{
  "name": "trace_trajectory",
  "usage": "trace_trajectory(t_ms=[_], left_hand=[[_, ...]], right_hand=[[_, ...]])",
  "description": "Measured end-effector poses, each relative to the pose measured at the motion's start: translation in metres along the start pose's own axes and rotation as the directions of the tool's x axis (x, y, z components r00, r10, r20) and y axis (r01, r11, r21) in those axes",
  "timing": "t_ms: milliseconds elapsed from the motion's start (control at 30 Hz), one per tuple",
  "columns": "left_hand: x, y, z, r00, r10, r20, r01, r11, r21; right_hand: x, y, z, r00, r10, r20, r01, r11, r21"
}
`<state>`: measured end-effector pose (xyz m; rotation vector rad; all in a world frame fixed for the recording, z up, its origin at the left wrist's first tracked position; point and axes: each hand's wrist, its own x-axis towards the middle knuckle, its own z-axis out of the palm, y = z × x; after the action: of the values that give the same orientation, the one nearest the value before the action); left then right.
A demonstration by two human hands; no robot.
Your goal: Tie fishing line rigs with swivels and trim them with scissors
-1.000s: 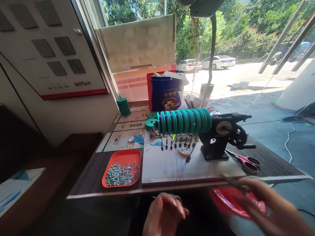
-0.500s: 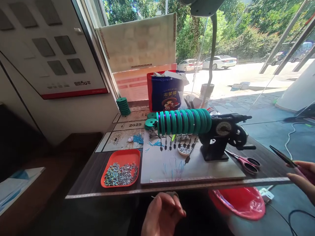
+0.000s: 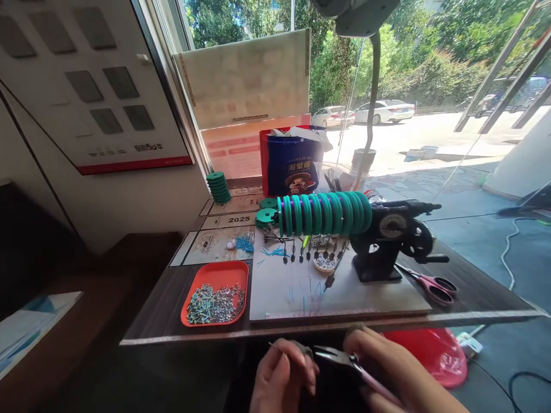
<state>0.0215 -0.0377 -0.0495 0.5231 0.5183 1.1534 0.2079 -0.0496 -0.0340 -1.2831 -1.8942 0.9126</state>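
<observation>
A small pair of pliers (image 3: 344, 362) with dark metal jaws and pinkish handles lies nearly level below the near edge of the table, jaws pointing left, handles running right and down. At the jaw tips sits a small grey piece (image 3: 301, 347), from which a thin wire (image 3: 275, 346) sticks out to the left.

"2025" on desk calendar card (image 3: 237, 219) | "50" on wall sign (image 3: 92, 86) | Chinese characters on blue bag (image 3: 291, 163)

An orange tray (image 3: 215, 274), a white board (image 3: 379, 292), red-handled scissors (image 3: 433, 285) and printed cards (image 3: 235, 219) are being carried by the dark tabletop (image 3: 163, 312).
</observation>
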Motion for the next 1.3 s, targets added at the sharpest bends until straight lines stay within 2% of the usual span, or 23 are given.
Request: trace_trajectory(t_ms=[167, 333, 467, 700, 933, 1133, 1300], left_hand=[[0.002, 0.005, 0.005, 0.986, 0.076, -0.146, -0.064, 0.994, 0.087], [0.0, 0.007, 0.011, 0.957, 0.168, -0.236, -0.135, 0.979, 0.15], [-0.002, 0.008, 0.008, 0.978, 0.118, -0.174, -0.099, 0.989, 0.112], [0.0, 0.006, 0.004, 1.0, -0.005, 0.015, 0.007, 0.997, -0.082], [0.0, 0.003, -0.002, 0.995, -0.011, 0.094, 0.021, 0.994, -0.106], [-0.001, 0.003, -0.002, 0.995, -0.015, 0.101, 0.027, 0.993, -0.117], [-0.002, 0.003, -0.001, 0.992, -0.016, 0.123, 0.029, 0.995, -0.099]], right_hand=[[0.005, -0.005, 0.001, 0.992, 0.077, 0.099, -0.072, 0.996, -0.051], [0.007, -0.007, 0.006, 0.988, 0.114, 0.102, -0.111, 0.993, -0.036], [0.009, -0.01, 0.01, 0.987, 0.121, 0.106, -0.124, 0.992, 0.018], [0.013, -0.009, 0.015, 0.988, 0.106, 0.11, -0.11, 0.993, 0.03], [0.012, -0.01, 0.02, 0.996, 0.08, 0.051, -0.08, 0.997, 0.006], [0.011, -0.003, 0.024, 0.997, 0.068, 0.046, -0.068, 0.998, -0.003], [0.01, 0.0, 0.03, 0.999, 0.052, -0.014, -0.052, 0.998, 0.022]])
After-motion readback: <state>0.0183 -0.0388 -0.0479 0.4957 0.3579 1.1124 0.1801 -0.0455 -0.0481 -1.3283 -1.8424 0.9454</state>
